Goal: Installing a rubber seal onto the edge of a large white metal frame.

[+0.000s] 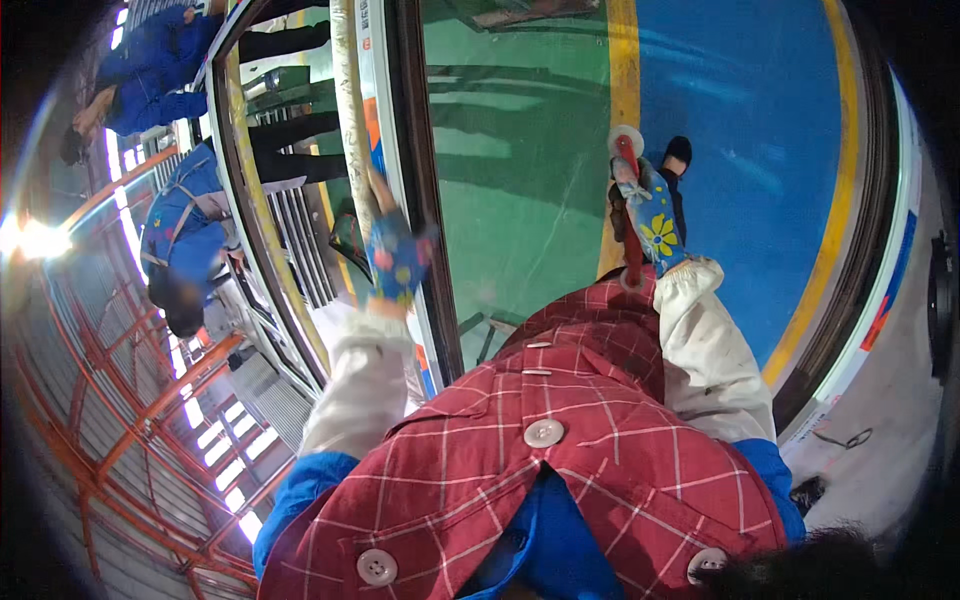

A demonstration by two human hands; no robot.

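My left hand (396,258), in a blue patterned glove and smeared by motion, lies along the white, film-covered bar of a large frame (378,90). One of its fingers stretches forward along the bar; the others are blurred. Ahead and to the right, my right hand (655,215), in a matching glove with a yellow flower, is closed around a red tool (630,205) with a white round disc at its far end. The tool's exact kind I cannot make out. White sleeve covers and a red checked apron (530,400) are on me.
Below me is a green floor (520,200), with a yellow stripe (623,70) and a blue area (740,150) beside it. Another dark-edged frame (850,350) runs along the right. At the far left, a person in blue (185,220) bends near metal bars (295,240); another stands beyond.
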